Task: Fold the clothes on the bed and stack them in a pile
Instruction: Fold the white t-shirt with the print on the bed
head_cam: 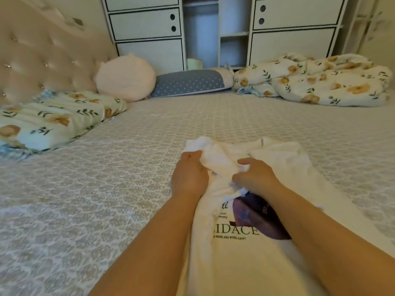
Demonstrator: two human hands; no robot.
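A white T-shirt [235, 257] with black lettering and a purple print lies lengthwise on the patterned bed [106, 189], its collar end pointing away from me. My left hand [189, 176] grips a bunched fold of the shirt's left shoulder and sleeve. My right hand [255, 175] pinches the same fold of fabric near the chest, just above the print. The right sleeve lies flat to the right.
A floral pillow [53, 120] lies at the left by the tufted headboard [42, 56]. A round pink cushion [126, 79], a blue dotted bolster [190, 82] and a crumpled floral duvet [316, 80] line the far edge. White drawers [147, 24] stand behind.
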